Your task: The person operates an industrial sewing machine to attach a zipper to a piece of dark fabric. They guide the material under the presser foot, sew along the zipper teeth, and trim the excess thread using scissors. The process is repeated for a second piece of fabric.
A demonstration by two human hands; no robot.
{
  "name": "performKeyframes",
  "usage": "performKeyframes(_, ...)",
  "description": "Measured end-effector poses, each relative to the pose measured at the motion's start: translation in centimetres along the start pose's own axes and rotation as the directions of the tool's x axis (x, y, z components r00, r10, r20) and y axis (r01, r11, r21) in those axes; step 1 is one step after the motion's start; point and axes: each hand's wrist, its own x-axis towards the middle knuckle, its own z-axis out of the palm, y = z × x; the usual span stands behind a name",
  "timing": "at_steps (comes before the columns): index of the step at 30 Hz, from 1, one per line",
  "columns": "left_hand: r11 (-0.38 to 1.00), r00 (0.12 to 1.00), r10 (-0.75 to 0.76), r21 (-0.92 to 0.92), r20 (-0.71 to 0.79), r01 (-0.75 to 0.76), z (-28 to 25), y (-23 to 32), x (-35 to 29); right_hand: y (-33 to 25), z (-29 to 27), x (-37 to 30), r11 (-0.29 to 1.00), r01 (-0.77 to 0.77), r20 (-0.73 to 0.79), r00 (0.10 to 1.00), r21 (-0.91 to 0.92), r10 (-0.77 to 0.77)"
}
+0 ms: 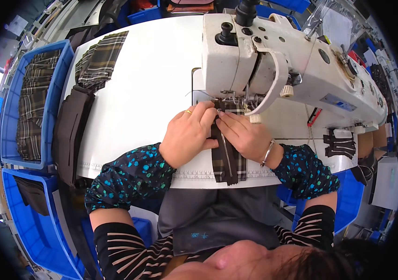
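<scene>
A brown plaid fabric strip with a dark zipper (228, 161) lies on the white table (152, 88), running from the table's front edge up under the needle of a white sewing machine (273, 56). My left hand (188, 134), a ring on one finger, presses flat on the strip's left side just in front of the presser foot. On the strip's right side my right hand (244, 135), with a bracelet at the wrist, pinches the fabric edge. The fingertips of both hands meet close to the needle.
A stack of plaid pieces (100, 60) and a dark brown stack (70, 133) lie on the table's left part. Blue bins (10, 107) with more plaid fabric stand at the left. Dark cut pieces (340, 143) rest at the right, below the machine.
</scene>
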Motion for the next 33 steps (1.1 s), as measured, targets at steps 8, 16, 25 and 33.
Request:
performKeyframes(8, 0.978, 0.986, 0.145, 0.164, -0.079, -0.131, 0.8, -0.2, -0.4, 0.1, -0.9, -0.1, 0.995, -0.098, 0.105, 0.99, 0.004, 0.097)
performKeyframes(16, 0.968, 0.989, 0.15, 0.205, -0.013, -0.144, 0.9, 0.9, -1.5, -0.9, -1.5, -0.7, 0.987, -0.156, 0.172, 0.972, -0.023, 0.158)
performKeyframes(25, 0.938, 0.983, 0.182, 0.299, 0.011, -0.177, 1.0, 0.9, -1.5, -0.7, -1.3, -0.7, 0.987, -0.163, 0.16, 0.974, -0.005, 0.161)
performKeyframes(33, 0.938, 0.986, 0.165, 0.309, 0.005, -0.158, 1.0, 0.8, -1.5, -0.6, -1.4, -0.1, 0.979, -0.193, 0.243, 0.955, 0.067, 0.171)
